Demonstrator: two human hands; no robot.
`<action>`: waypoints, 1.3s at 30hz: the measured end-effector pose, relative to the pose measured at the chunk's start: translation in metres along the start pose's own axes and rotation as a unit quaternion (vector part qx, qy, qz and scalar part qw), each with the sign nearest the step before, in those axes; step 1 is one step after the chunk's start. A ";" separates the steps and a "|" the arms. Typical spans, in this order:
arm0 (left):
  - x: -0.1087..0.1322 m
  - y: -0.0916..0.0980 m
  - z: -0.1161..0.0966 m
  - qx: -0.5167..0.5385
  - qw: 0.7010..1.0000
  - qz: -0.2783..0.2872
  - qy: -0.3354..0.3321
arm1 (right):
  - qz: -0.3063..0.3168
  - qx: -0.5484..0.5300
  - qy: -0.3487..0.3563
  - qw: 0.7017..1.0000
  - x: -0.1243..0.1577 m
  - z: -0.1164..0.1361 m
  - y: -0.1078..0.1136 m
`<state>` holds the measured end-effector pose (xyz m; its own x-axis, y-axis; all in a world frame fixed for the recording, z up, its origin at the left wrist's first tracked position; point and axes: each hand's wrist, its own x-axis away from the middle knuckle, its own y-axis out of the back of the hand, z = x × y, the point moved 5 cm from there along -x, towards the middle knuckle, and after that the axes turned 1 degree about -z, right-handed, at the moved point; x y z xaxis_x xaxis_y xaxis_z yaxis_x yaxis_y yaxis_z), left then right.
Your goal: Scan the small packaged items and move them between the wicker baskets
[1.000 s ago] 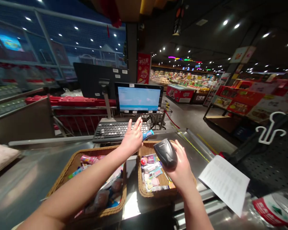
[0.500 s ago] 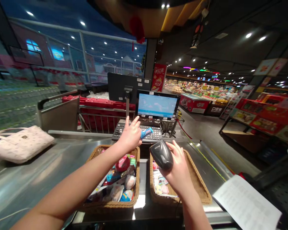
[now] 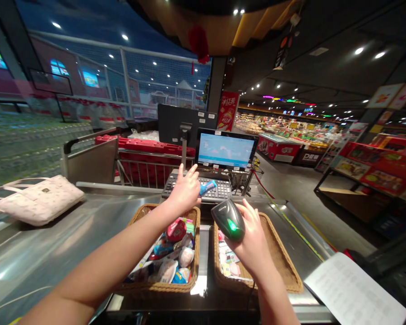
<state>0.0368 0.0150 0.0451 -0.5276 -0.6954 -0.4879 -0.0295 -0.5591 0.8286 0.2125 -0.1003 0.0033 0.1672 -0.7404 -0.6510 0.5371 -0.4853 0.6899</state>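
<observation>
My left hand (image 3: 185, 189) is above the far end of the left wicker basket (image 3: 195, 253), closed on a small blue packet (image 3: 208, 187) that sticks out to the right. In my right hand (image 3: 252, 232) is a black barcode scanner (image 3: 227, 219), its head turned toward the packet and a green light glowing on top. That hand hovers over the right wicker basket (image 3: 284, 259), which has small pale and pink packages (image 3: 230, 264) in its left part. Several wrapped snacks (image 3: 176, 230) and egg-shaped items fill the left basket, partly hidden by my left forearm.
Beyond the baskets stand a keyboard (image 3: 216, 192), a lit screen (image 3: 226, 150) and a dark monitor back (image 3: 176, 122). A pale handbag (image 3: 40, 198) lies on the metal counter (image 3: 101, 212) at left. A printed sheet (image 3: 355, 289) rests at right.
A green light has come on atop the scanner. Both hands keep nearly the same pose. The whole view has shifted slightly, with the surroundings moving to the right.
</observation>
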 end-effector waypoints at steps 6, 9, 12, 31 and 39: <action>0.006 -0.009 -0.001 0.016 1.000 0.002 0.001 | -0.008 -0.005 0.010 1.000 0.003 -0.003 -0.003; 0.010 -0.016 0.000 0.006 1.000 0.013 0.001 | -0.008 -0.005 0.010 1.000 0.003 -0.004 -0.006; 0.018 -0.024 0.001 0.008 0.999 0.033 -0.003 | -0.004 -0.015 0.019 1.000 0.002 -0.003 -0.010; 0.133 -0.110 0.007 0.028 0.954 0.288 -0.081 | 0.095 -0.062 -0.021 0.993 0.007 0.002 -0.048; 0.143 -0.103 0.007 0.087 0.932 0.350 -0.028 | 0.109 -0.075 -0.022 0.991 0.010 -0.001 -0.058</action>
<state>-0.0420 -0.0238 -0.1080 -0.5125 -0.8349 0.2010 0.2041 0.1089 0.9729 0.1845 -0.0793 -0.0438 0.2577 -0.8412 -0.4754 0.6095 -0.2403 0.7555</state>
